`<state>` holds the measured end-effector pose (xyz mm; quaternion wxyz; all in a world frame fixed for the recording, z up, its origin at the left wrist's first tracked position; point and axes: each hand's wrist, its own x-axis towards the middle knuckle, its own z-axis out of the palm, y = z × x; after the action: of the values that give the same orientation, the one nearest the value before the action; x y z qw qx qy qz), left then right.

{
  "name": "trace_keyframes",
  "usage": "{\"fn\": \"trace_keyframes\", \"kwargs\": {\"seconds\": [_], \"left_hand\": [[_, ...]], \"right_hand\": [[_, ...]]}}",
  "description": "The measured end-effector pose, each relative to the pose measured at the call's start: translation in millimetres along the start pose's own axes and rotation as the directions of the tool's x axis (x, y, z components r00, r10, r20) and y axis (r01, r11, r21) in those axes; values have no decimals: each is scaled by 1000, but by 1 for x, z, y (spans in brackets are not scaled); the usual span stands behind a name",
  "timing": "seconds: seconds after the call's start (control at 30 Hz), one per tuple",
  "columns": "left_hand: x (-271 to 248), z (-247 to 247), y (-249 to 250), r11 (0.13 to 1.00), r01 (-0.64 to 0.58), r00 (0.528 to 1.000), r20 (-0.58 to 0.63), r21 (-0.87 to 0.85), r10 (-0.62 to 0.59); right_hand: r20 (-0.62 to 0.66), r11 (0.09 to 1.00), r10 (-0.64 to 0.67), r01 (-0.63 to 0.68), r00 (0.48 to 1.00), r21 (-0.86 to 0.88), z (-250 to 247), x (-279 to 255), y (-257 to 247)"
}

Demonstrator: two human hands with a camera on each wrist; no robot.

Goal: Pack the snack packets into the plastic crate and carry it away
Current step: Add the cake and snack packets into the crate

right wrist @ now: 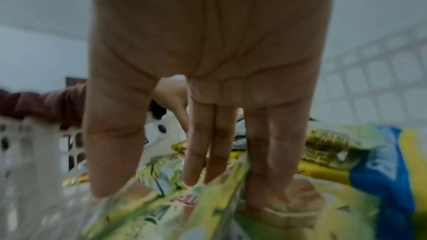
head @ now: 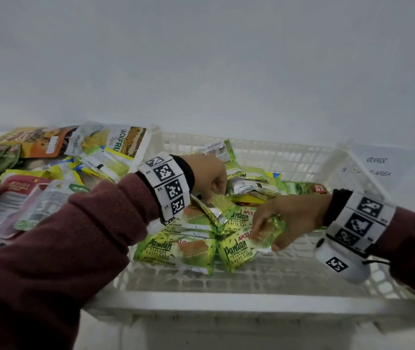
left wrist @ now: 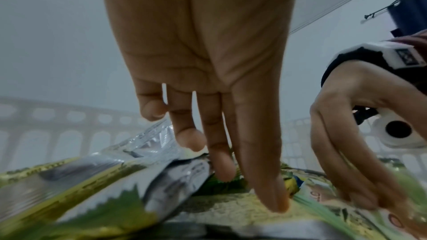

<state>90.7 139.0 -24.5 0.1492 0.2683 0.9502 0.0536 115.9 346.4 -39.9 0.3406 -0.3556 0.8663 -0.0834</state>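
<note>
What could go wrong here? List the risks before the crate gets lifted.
1. Many loose packets lie outside, left of the white plastic lattice crate; lifting now would leave them behind.
2. The green Pandan cake packets lie heaped loosely and could slide when carried.
3. The right hand pinches one glossy packet by its edge; it may slip.

White surface (head: 403, 193) under white crate (head: 226, 303), loose snack packets (head: 37, 198) alongside.

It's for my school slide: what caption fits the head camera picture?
Two hands, left hand and right hand, arrange pandan cake packets inside a white plastic crate.
</note>
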Motion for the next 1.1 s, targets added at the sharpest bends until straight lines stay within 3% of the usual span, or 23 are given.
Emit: {"fn": "trace_keyframes", "kwargs": {"seconds": [0.17, 0.37, 0.5, 0.63, 0.7, 0.77, 0.83, 0.97, 1.03, 1.1], "left_hand": [[-1, -1, 5, 987, 10, 991, 129, 159, -31], [5, 2, 9, 930, -37, 983, 182, 366, -32], [8, 11, 14, 894, -55, 990, 139, 444, -8], [10, 18, 20, 853, -73, 994, 107, 517, 20], [11, 18, 18, 846, -84, 994, 109, 527, 30], [9, 16, 17, 855, -84, 994, 102, 511, 37], [8, 13, 16, 885, -74, 995, 88, 461, 38], [3, 5, 16, 940, -25, 999, 30, 341, 16], [1, 1, 14, 953, 4, 1000, 9, 304, -7], [-2, -2, 13, 959, 34, 999, -23, 281, -28]], "right_hand": [[8, 971, -62, 62, 998, -230, 5, 0, -10], [30, 947, -11, 19, 1000, -321, 21, 10, -22], [-17, 834, 46, -48, 999, -549, 36, 19, -30], [-52, 708, 12, -45, 999, -704, 41, 23, -32], [-48, 742, 1, -33, 999, -670, 37, 21, -31], [-54, 866, -10, -18, 998, -499, 26, 15, -30], [-169, 937, -18, -42, 985, -347, 7, 8, -27], [-540, 942, 32, -206, 841, -265, -27, 4, -13], [-553, 918, 88, -284, 828, -278, -32, 10, -12], [-497, 876, 131, -335, 858, -346, -31, 20, -13]]}}
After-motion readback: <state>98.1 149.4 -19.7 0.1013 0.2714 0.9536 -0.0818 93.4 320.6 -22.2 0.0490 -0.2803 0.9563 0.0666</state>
